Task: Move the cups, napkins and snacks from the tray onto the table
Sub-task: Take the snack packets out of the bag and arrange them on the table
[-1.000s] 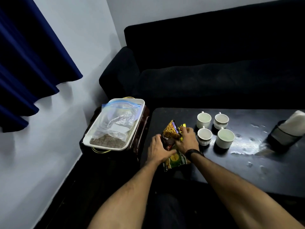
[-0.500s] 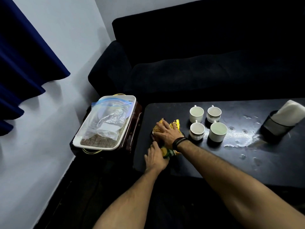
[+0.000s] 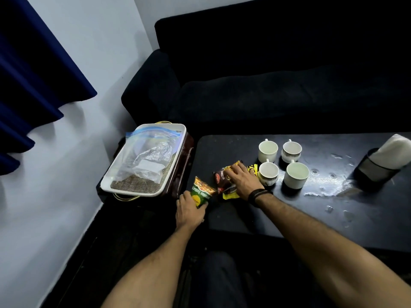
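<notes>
Several white cups (image 3: 268,151) stand in a group on the black table (image 3: 311,203). My left hand (image 3: 189,211) grips a green and yellow snack packet (image 3: 201,191) at the table's near left corner. My right hand (image 3: 243,181) lies flat on a pile of dark red and yellow snack packets (image 3: 222,177) just left of the cups. The white tray (image 3: 175,156) sits on a low stand left of the table, holding a clear zip bag (image 3: 149,156) over a woven mat. White napkins (image 3: 393,150) stick out of a dark holder at the table's right.
A dark sofa (image 3: 278,85) runs along the far side of the table. A blue curtain (image 3: 29,85) hangs at the left against a pale wall. Wet patches glisten on the table right of the cups. My knee shows below the table's near edge.
My left hand has pulled the green packet away from the pile toward the table's left corner. My right hand stays pressed on the remaining packets. The camera has tilted down and right.
</notes>
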`<state>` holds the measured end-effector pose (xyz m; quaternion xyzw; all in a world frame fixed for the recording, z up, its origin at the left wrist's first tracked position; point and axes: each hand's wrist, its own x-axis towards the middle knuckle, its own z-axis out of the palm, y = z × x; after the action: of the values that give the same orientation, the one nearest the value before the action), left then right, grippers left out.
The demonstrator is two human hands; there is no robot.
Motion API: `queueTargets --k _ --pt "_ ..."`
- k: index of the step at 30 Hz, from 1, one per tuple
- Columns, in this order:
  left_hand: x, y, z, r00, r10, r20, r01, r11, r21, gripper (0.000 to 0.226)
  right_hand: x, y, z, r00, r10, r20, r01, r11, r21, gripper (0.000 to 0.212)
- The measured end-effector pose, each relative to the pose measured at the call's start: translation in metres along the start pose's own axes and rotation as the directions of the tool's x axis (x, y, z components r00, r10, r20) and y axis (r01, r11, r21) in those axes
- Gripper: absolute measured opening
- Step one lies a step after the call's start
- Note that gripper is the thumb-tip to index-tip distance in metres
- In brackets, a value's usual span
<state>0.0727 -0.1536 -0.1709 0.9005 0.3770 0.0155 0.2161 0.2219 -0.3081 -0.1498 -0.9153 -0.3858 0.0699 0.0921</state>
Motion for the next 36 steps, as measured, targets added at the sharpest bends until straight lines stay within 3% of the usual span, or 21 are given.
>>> queueTargets --k 4,7,11,14,16,18,24,36 --pt "0.015 0.010 -0.006 0.968 -0.247 0.039 0.249 0.949 -0.195 0.090 -0.004 0.005 -0.001 0.996 -0.062 -0.056 0.062 0.998 -0.007 0.058" --pt "0.026 0.020 -0.006 0.952 -0.295 0.083 0.306 0.906 -0.293 0.099 -0.007 0.007 -0.002 0.994 -0.058 -0.098 0.061 0.998 0.024 0.044" --pt "0.026 0.022 -0.001 0.987 -0.160 0.022 0.161 0.959 -0.234 0.085 -0.007 -0.016 -0.001 0.961 -0.002 -0.276 0.025 0.996 0.081 0.042" --pt "0.016 0.015 0.008 0.997 0.058 -0.053 -0.058 0.998 -0.004 0.072 -0.004 -0.042 0.010 0.977 0.162 -0.135 -0.150 0.984 0.092 0.059" --pt "0.012 0.010 0.014 0.990 0.109 -0.088 -0.096 0.986 0.134 0.066 -0.001 -0.051 0.021 0.970 0.243 -0.026 -0.241 0.968 0.072 0.071" --pt "0.014 0.007 0.019 0.990 0.101 -0.102 -0.083 0.981 0.174 0.064 0.006 -0.053 0.029 0.978 0.209 -0.008 -0.208 0.978 0.028 0.074" --pt "0.043 0.011 0.030 0.988 0.093 -0.120 -0.072 0.983 0.170 0.064 0.059 -0.029 0.019 0.994 0.075 0.075 -0.065 0.989 -0.129 0.078" --pt "0.129 0.056 0.053 0.967 0.216 -0.132 -0.220 0.975 -0.017 0.067 0.118 0.024 0.025 0.970 0.242 -0.014 -0.242 0.970 0.033 0.072"
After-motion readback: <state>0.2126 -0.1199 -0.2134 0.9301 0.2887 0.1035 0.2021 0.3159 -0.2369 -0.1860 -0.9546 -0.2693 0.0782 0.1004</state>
